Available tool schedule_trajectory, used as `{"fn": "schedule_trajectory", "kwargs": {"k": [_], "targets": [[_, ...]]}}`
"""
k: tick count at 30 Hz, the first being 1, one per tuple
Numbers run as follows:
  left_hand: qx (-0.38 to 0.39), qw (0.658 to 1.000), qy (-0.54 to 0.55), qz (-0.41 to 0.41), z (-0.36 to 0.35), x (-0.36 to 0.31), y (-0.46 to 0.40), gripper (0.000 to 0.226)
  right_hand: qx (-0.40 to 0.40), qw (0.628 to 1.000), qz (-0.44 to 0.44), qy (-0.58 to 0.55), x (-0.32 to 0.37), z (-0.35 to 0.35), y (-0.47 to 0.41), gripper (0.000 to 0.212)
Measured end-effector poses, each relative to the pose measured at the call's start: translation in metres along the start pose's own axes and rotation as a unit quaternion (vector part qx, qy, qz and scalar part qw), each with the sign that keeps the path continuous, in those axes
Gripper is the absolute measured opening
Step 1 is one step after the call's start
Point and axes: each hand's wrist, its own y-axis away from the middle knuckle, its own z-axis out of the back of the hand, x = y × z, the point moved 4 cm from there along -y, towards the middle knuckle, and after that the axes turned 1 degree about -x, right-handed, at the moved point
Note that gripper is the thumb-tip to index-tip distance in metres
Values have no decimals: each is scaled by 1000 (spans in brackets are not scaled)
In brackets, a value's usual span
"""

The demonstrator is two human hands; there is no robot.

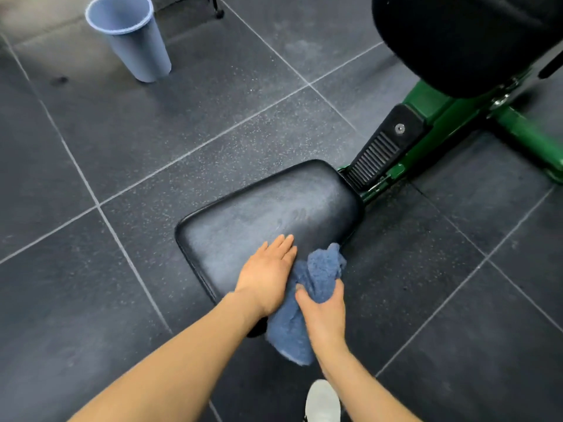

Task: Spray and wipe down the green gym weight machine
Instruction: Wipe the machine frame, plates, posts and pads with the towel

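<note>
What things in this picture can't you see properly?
- Spray bottle: none in the head view.
- Black back pad and green frame: cut off by the top and right edges.
- Blue cloth: middle hidden under the right hand.
- Seat pad: near corner covered by the left hand and the cloth.
- Blue bin: inside not visible.

One blue cloth [307, 300], one blue bin [134, 38] and one white shoe [323, 402] are visible. Two black pads show: a seat pad [268, 214] and an upper pad [463, 38]. Two hands appear, left hand [268, 275] and right hand [324, 315].
</note>
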Motion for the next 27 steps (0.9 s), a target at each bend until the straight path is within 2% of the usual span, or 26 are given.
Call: {"fn": "schedule_trajectory", "kwargs": {"k": [2,5,9,13,15,18,20,22,24,25,27], "targets": [[17,1000,-10,1,-13,9,28,58,-5,999,-38,-29,-12,-13,28,58],[34,999,-38,4,-18,30,57,65,-18,999,-36,-25,2,-6,25,43],[4,997,-44,64,-5,65,74,61,-21,999,-19,-31,30,6,-6,47],[-8,996,2,93,-16,77,104,61,-44,974,-126,-183,0,-11,23,47],[-9,995,40,94,-26,78,119,61,-48,956,-177,-228,-22,-26,48,49],[-27,985,140,95,-36,78,132,57,-57,942,-206,-258,-39,-47,78,48],[-32,967,218,125,-39,78,141,51,-57,937,-213,-270,-43,-58,95,46],[-4,949,268,168,-44,81,152,43,-36,944,-220,-242,-44,-67,113,43],[17,931,297,210,-45,90,166,39,-19,962,-191,-192,-33,-75,130,40],[22,926,299,228,-44,95,173,40,-24,976,-145,-159,-21,-76,134,41],[23,917,300,262,-42,109,180,42,-52,998,29,-26,22,-72,133,50]]}}
